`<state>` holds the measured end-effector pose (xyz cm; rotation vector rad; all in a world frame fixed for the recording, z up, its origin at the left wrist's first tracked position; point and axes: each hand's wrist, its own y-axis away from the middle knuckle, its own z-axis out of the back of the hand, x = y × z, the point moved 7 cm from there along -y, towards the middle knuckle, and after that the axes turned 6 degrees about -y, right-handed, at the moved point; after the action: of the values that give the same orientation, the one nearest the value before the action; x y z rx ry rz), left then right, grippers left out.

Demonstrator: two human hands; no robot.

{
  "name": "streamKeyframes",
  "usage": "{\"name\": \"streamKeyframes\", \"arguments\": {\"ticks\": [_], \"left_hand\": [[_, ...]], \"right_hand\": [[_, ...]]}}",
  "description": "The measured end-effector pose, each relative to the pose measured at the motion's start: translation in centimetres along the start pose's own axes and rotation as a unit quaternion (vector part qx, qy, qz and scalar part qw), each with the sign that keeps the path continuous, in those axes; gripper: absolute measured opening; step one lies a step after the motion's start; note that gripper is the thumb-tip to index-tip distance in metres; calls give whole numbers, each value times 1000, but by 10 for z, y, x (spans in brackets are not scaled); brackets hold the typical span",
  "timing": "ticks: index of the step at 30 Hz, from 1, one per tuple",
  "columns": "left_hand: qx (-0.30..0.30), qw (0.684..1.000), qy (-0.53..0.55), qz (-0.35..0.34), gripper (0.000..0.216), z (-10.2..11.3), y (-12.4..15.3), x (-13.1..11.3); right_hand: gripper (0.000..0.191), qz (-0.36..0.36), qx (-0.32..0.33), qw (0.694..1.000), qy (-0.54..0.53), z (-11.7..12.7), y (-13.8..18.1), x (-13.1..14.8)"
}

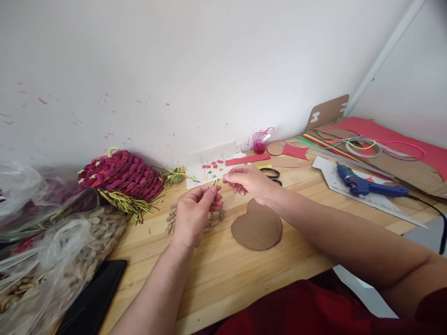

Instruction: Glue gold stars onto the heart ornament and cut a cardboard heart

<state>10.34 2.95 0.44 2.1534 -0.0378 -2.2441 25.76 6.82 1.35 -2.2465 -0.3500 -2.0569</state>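
My left hand (196, 210) is closed, thumb against forefinger, around a short yellow-green piece of yarn (216, 182) that sticks up from the pinch. Just right of it, my right hand (250, 182) is also pinched; whatever lies between those fingertips is too small to make out. Below the right hand a brown cardboard cutout (257, 229) with a rounded, notched outline and a reddish edge lies flat on the wooden table (216, 284). Tan shells, perhaps peanut shells, (171, 219) lie under and beside my left hand, partly hidden. Black-handled scissors (270, 173) sit behind my right wrist.
Magenta shell-covered pieces (122, 177) with yellow-green yarn stand at left, behind a plastic bag of shells (70, 251) and a black flat object (94, 298). Star cutouts lie on white paper (195, 164). A cup (260, 143) and blue glue gun (370, 184) are at right.
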Motion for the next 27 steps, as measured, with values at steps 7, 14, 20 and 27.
{"name": "streamKeyframes", "arguments": {"ticks": [7,14,20,27], "left_hand": [[-11,999,-44,-14,36,2,0,-1],[8,997,-70,-20,35,0,0,0],[16,997,-78,-22,35,0,0,1],[10,999,-50,-13,30,0,-1,2]], "right_hand": [[15,13,15,1000,14,-5,4,2],[11,-13,36,999,-33,-8,2,-6],[13,-20,27,998,-59,-9,2,-7],[8,-12,8,998,-59,-9,1,-8]]}}
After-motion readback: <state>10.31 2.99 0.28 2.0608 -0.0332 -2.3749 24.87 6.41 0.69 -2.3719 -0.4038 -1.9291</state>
